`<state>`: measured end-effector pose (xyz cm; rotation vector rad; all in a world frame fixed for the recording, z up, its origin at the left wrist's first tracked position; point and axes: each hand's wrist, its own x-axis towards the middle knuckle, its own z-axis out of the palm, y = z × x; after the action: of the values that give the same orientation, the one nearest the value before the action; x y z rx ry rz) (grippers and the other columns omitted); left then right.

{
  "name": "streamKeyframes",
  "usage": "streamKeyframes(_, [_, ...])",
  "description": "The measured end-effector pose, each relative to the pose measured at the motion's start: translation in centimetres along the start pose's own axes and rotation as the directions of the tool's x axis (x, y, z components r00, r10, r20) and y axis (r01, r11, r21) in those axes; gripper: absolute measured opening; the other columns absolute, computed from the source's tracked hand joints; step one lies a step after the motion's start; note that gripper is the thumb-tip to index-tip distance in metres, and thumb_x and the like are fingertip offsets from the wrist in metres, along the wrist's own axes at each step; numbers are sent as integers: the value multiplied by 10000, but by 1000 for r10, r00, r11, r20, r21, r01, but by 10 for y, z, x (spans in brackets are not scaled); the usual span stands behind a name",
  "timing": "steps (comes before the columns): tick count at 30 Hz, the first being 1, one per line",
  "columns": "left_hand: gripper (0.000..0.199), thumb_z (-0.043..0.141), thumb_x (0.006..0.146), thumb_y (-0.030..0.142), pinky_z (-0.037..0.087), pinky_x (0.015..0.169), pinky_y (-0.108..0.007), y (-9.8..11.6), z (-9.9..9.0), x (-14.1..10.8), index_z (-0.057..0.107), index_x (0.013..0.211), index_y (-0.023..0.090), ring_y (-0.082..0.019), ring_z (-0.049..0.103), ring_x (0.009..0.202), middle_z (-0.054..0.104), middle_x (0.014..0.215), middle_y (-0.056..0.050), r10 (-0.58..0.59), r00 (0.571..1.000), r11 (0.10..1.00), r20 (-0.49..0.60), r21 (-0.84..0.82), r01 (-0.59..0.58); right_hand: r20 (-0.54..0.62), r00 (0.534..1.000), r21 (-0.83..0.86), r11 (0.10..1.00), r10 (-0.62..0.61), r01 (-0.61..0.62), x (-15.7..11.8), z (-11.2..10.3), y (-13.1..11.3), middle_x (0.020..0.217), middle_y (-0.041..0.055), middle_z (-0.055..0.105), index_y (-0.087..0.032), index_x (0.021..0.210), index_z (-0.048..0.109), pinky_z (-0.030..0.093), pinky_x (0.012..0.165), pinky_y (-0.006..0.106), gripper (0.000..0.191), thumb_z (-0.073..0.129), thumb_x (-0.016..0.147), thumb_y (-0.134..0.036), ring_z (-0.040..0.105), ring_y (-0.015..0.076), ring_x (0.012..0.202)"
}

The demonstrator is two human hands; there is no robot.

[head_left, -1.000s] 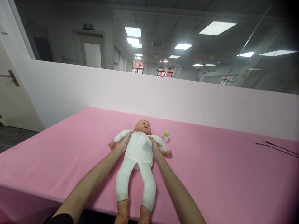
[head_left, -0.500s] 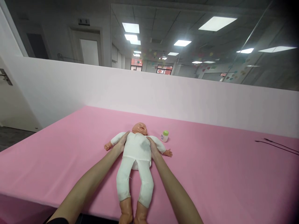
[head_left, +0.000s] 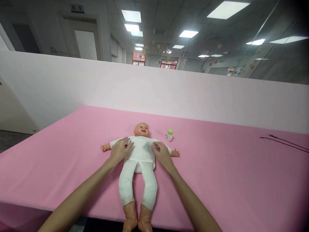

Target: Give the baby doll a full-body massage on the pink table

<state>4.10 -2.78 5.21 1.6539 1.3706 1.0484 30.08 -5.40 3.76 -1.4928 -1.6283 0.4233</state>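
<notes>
A baby doll [head_left: 140, 148] in a white cloth body lies on its back on the pink-covered table, its head toward the wall and its feet at the near edge. My left hand [head_left: 120, 150] is over the doll's side and upper arm on the left, thumb apart from the curved fingers. Over the opposite side of the chest, my right hand [head_left: 162, 154] has its fingers loosely bent. Neither hand holds anything; whether the fingertips touch the cloth is hard to tell. A small jar [head_left: 169, 135] with a green lid stands beyond the doll's arm on the right.
The pink table cover [head_left: 217, 174] spreads out on both sides of the doll. Two thin dark cords or sticks [head_left: 285, 141] lie at the far right. A white low wall [head_left: 169, 91] with glass above it borders the table's back.
Both hands have let go of the doll's sides and come up over its chest and upper arms. The doll's head now lies turned more upright toward me. The view has tilted slightly down.
</notes>
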Motion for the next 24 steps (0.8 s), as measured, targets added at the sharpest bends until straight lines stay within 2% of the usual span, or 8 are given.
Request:
streamKeyframes(2, [406, 662, 883, 495, 223, 1242, -425, -1, 17, -3, 682, 1197, 239, -335, 369, 1494, 545, 1522, -112, 120, 990, 988, 69, 89, -126, 49, 996, -41, 996, -76, 78, -2, 15, 0, 1351, 140, 672, -201, 1197, 722, 404, 1156, 511, 373, 596, 914, -410, 590, 317, 1293])
streamKeyframes(5, [581, 591, 930, 493, 133, 1261, -432, -9, 33, -3, 544, 1392, 145, -327, 232, 1555, 355, 1636, -189, 104, 976, 977, 192, 162, -136, 79, 994, -54, 995, -77, 82, -9, 31, 6, 1470, 154, 585, -173, 1310, 674, 345, 1205, 519, 441, 523, 967, -405, 514, 309, 1393])
streamKeyframes(8, [606, 609, 918, 474, 115, 1256, -484, -7, 34, -1, 525, 1398, 115, -371, 203, 1556, 343, 1630, -231, 97, 977, 961, 190, 239, -142, 107, 991, -8, 996, -84, 85, -11, 26, 11, 1472, 127, 590, -190, 1338, 663, 357, 1201, 503, 451, 532, 970, -413, 520, 294, 1393])
streamKeyframes(14, [338, 714, 859, 446, 198, 1232, -516, 52, 48, 13, 697, 1101, 210, -428, 394, 1444, 588, 1453, -153, 266, 950, 950, 165, 121, -287, 0, 1000, -73, 997, -27, 27, 20, -25, 23, 1022, 58, 795, -231, 958, 779, 555, 874, 368, 291, 519, 951, -364, 728, 239, 913])
streamKeyframes(17, [344, 705, 879, 520, 343, 1174, -467, 83, 87, 36, 716, 990, 195, -393, 537, 1322, 688, 1301, -115, 118, 946, 953, 302, -303, -22, -117, 993, -149, 989, 4, -22, 41, -49, 37, 965, 82, 784, -215, 906, 757, 535, 864, 388, 319, 474, 955, -356, 707, 251, 878])
streamKeyframes(19, [338, 660, 931, 483, 404, 1140, -400, 94, 121, 57, 708, 998, 155, -342, 568, 1308, 666, 1337, -146, -76, 914, 748, 399, -583, 317, -185, 983, -207, 977, 6, -45, 51, -60, 49, 1042, 125, 767, -190, 990, 743, 517, 912, 429, 334, 451, 952, -346, 687, 283, 964])
streamKeyframes(21, [442, 458, 1030, 496, 441, 1116, -375, 97, 153, 77, 670, 1141, 124, -302, 557, 1340, 571, 1461, -193, -164, 874, 599, 456, -658, 456, -220, 975, -258, 965, -18, -41, 60, -65, 60, 1188, 161, 724, -164, 1124, 708, 488, 989, 463, 374, 409, 953, -312, 645, 303, 1105])
streamKeyframes(24, [557, 231, 1078, 459, 377, 1177, -329, 93, 189, 100, 540, 1373, 102, -237, 405, 1478, 379, 1621, -191, -198, 854, 520, 481, -687, 508, -187, 979, -319, 948, -81, 18, 71, -65, 76, 1363, 158, 642, -151, 1272, 637, 443, 1091, 457, 439, 345, 957, -241, 583, 276, 1252])
